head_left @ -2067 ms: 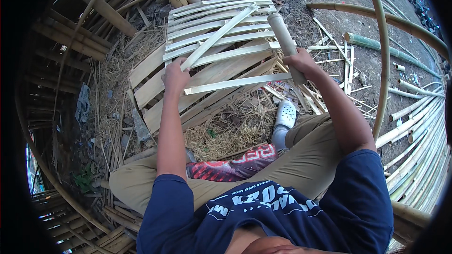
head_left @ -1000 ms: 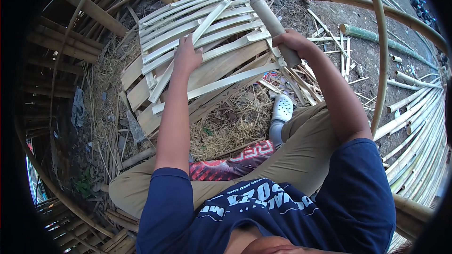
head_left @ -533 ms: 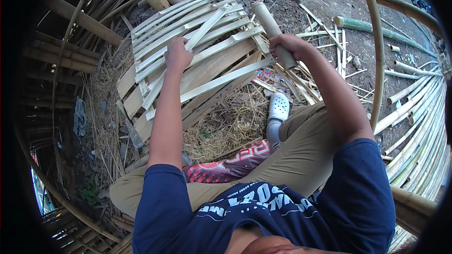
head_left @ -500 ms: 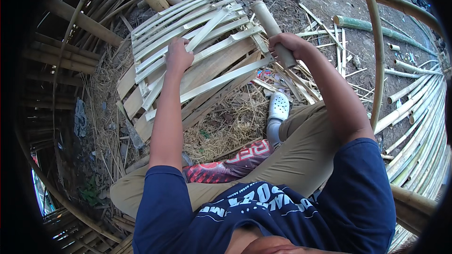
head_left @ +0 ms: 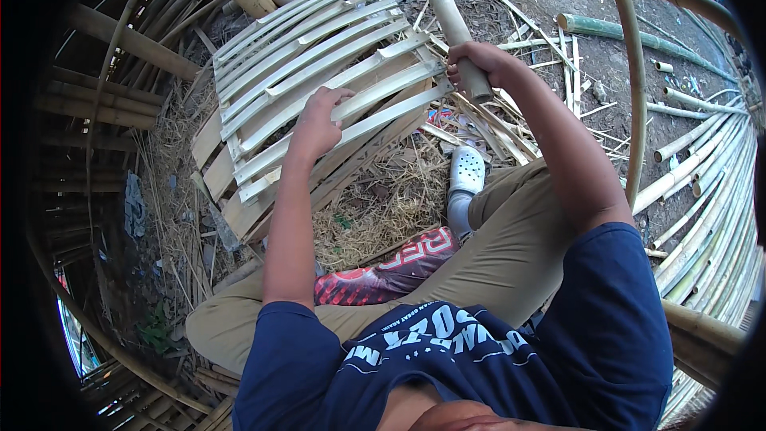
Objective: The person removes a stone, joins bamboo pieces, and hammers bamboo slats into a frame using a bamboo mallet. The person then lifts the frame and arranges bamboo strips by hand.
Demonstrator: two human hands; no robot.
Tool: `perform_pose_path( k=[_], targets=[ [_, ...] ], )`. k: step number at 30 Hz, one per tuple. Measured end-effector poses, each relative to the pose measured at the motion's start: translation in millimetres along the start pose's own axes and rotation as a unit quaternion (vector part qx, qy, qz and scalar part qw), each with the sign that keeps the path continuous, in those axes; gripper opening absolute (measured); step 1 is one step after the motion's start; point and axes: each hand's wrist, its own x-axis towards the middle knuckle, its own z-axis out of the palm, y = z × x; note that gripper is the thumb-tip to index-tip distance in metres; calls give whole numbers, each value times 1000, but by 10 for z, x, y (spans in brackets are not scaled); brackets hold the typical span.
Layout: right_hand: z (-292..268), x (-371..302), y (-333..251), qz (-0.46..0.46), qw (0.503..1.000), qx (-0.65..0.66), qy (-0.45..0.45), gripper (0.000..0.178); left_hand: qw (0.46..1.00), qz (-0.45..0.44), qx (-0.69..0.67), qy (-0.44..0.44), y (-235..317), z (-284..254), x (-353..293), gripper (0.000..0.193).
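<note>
A panel of pale split-bamboo slats (head_left: 319,56) lies in front of me, its slats in rows over crosspieces and wide flat boards (head_left: 209,144). My left hand (head_left: 319,121) is over the near slats, with its fingers bent but apart and no slat in its grasp. Whether its fingertips touch the slat under them I cannot tell. To the right, my right hand (head_left: 479,62) is wrapped round the lower part of a short, thick bamboo section (head_left: 452,20). That section is held tilted, beside the panel's right edge.
Bamboo poles (head_left: 702,199) are stacked on the right, near a green pole (head_left: 638,41). A curved upright pole (head_left: 634,88) rises beside my right arm. Bamboo offcuts (head_left: 511,132) and straw (head_left: 383,199) litter the ground near my white clog (head_left: 467,169). Bamboo framework (head_left: 104,112) stands left.
The loose slat that my left hand held slantwise across the panel now lies in line with the others. My left hand has let go and moved slightly nearer. My right hand still grips the bamboo section.
</note>
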Motion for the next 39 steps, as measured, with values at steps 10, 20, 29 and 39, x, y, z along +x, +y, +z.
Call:
perform_pose_path(
  k=[10, 20, 29, 39],
  targets=[
    [46, -105, -35, -52, 998, -27, 38, 50, 948, 225, 186, 124, 711, 692, 262, 82],
    [20, -100, 118, -83, 995, -42, 30, 43, 943, 251, 157, 152, 487, 844, 438, 75],
    [90, -127, 60, -79, 995, -57, 29, 47, 945, 245, 116, 182, 438, 840, 441, 59],
    [-67, -370, -81, -138, 972, -158, 103, 47, 953, 231, 91, 173, 340, 755, 848, 66]
  ],
)
